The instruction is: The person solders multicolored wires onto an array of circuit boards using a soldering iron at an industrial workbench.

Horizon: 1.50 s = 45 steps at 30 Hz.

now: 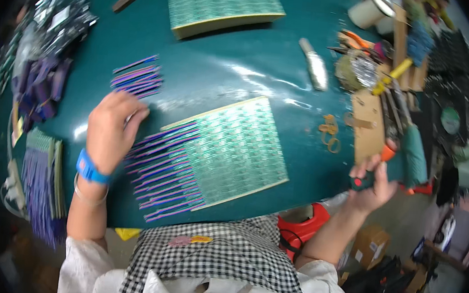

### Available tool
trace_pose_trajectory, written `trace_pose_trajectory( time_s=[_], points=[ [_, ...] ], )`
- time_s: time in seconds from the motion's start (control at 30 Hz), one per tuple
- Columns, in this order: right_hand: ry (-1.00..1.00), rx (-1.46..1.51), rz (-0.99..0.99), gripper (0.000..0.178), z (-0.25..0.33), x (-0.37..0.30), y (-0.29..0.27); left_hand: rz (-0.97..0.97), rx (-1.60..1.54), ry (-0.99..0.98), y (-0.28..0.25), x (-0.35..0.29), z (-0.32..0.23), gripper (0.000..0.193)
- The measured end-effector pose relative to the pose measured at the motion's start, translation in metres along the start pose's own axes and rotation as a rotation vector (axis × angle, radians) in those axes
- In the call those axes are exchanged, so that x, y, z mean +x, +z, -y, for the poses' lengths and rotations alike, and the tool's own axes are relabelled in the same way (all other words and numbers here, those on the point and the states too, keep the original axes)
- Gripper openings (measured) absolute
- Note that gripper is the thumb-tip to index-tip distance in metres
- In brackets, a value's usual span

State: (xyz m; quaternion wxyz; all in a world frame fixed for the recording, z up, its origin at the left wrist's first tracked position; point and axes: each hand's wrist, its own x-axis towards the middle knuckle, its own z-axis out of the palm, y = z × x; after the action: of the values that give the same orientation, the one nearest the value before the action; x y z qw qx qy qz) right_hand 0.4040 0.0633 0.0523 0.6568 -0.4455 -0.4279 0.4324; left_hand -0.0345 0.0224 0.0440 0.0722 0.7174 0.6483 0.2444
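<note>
A woven green panel lies flat on the table in front of me. Purple-blue strips run in a row across its left part and stick out past its left edge. My left hand is beside those ends, its fingers curled toward the thumb and hiding whatever they hold. Just beyond its knuckles rests a small bunch of loose purple and pink strips. At the table's right side my right hand is closed round a dark object with a red spot. Most of that object is hidden, close to an orange piece.
A stack of woven green panels stands at the far side. Rubber bands, a foil-wrapped tool, cardboard and orange-handled pliers lie right. Plastic-wrapped bundles and hanging purple strips line the left edge.
</note>
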Motion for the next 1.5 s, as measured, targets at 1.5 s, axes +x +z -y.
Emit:
trace_pose_trajectory(
  time_s=[1.5],
  points=[
    [0.573,0.099,0.548,0.079,-0.019,-0.102,0.032,0.026,-0.024,0.098,0.037,0.013,-0.002,0.014]
  ],
)
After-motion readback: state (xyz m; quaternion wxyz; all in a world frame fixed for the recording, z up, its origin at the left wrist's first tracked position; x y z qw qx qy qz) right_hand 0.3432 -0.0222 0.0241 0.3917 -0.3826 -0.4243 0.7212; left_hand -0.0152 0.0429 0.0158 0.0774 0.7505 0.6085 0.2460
